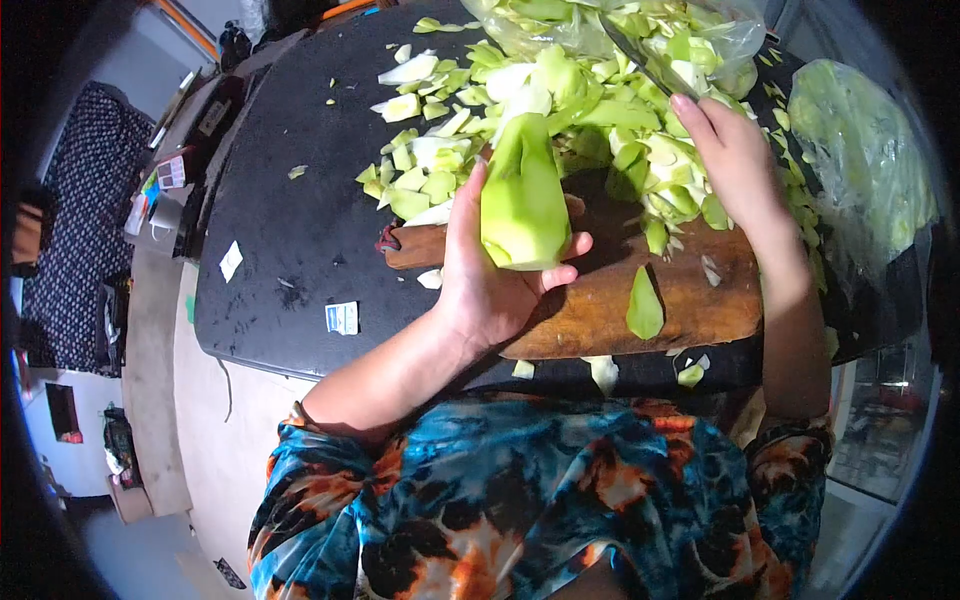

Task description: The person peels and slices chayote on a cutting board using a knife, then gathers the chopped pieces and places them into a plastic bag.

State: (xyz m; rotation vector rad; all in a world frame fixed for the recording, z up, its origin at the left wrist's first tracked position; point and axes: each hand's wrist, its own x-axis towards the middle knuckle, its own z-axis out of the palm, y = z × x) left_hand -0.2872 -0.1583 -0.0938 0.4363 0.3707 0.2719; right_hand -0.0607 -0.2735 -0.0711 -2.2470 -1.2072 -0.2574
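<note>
Left hand [495, 290] seems palm-up, cradling the green vegetable [525, 200].

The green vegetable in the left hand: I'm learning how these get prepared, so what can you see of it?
The green vegetable is pale and slightly glossy, a chunky piece narrowing toward its far end, with flat, angular faces that look cut and a darker groove near that end. Its near end is broad and paler. The left hand holds it tilted, thumb along one side, fingertips showing at the other; its back is hidden. The knife in the right hand is apart from it.
</note>
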